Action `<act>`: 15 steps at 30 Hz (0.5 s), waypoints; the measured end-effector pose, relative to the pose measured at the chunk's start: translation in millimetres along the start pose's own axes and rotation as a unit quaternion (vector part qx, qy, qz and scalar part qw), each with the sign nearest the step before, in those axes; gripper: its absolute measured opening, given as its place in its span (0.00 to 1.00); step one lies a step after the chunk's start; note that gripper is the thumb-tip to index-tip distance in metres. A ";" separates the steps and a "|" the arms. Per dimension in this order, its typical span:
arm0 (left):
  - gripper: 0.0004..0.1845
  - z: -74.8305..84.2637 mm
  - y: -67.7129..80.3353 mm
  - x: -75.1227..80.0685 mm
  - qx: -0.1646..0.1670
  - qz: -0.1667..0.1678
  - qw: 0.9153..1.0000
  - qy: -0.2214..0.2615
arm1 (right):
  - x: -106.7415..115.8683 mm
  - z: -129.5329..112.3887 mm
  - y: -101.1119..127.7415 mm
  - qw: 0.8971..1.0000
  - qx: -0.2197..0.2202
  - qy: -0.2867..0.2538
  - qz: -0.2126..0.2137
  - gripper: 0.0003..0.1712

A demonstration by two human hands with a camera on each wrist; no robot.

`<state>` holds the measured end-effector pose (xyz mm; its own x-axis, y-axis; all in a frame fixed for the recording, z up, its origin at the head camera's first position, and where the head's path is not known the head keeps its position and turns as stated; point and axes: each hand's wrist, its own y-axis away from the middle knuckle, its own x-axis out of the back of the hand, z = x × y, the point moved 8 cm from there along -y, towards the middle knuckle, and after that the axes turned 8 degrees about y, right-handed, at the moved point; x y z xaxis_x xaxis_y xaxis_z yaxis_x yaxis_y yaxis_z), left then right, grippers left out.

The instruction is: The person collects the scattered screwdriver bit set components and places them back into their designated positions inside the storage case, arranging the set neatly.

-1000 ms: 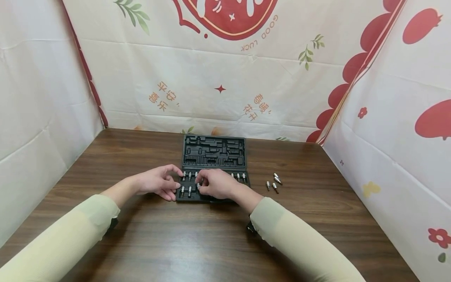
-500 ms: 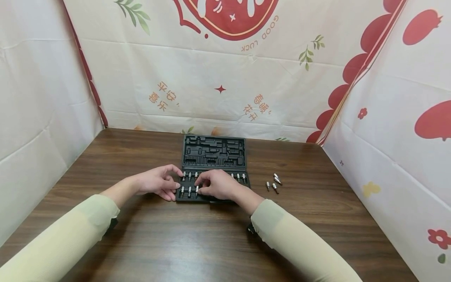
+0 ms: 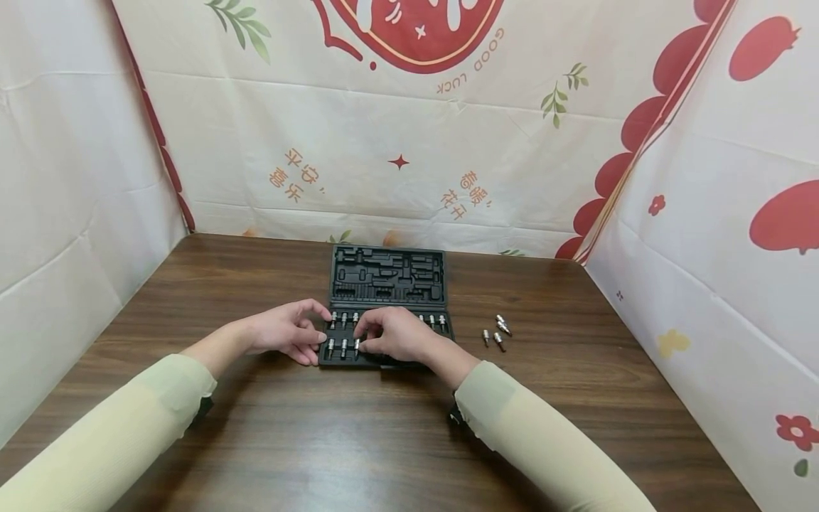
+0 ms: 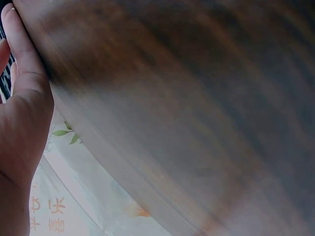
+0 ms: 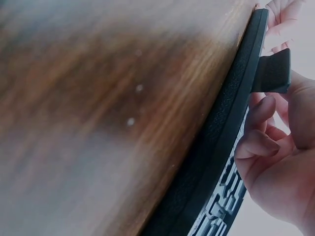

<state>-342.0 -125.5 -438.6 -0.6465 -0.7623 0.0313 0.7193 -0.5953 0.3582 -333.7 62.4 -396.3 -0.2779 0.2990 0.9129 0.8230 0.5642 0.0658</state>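
Observation:
A black socket case [image 3: 388,276] lies unfolded on the table, its lid at the back, with silver hex bit sockets in two rows of its tray. My right hand [image 3: 398,334] is over the tray and pinches a bit socket [image 3: 357,345] between thumb and fingers, at the third place of the front row. Its palm hides the middle of the tray. My left hand [image 3: 288,332] rests against the case's left edge, thumb and index fingertip touching the rim. In the right wrist view, the case's latch [image 5: 275,71] stands out beside my curled right fingers.
Several loose bit sockets [image 3: 498,341] lie on the brown wooden table [image 3: 307,441], right of the case. A patterned cloth [image 3: 384,121] hangs behind the table and along both sides.
My right hand has lowered the bit socket slightly down and left, so it now lies in line with the front row. The left hand stays at the case's edge.

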 end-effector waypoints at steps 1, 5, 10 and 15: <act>0.27 -0.2 -0.1 0.1 0.001 0.000 1.000 0.000 | -0.1 0.0 -0.2 1.000 0.000 0.001 0.000 0.06; 0.27 -0.6 -0.4 0.5 0.000 0.000 1.000 -0.001 | -0.3 0.4 -0.8 1.000 -0.001 0.005 -0.002 0.06; 0.27 -1.2 -0.7 0.6 -0.001 -0.001 1.000 0.000 | 0.1 0.4 -0.7 1.000 -0.003 0.004 -0.007 0.07; 0.27 -1.5 -0.7 0.7 -0.003 -0.002 1.000 0.001 | 2.0 -1.3 -1.0 1.000 -0.004 0.019 -0.005 0.04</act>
<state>-342.6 -126.0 -440.2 -0.6483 -0.7609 0.0278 0.7187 -0.5994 0.3525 -334.4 61.5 -394.0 -0.2674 0.2629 0.9270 0.8244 0.5604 0.0788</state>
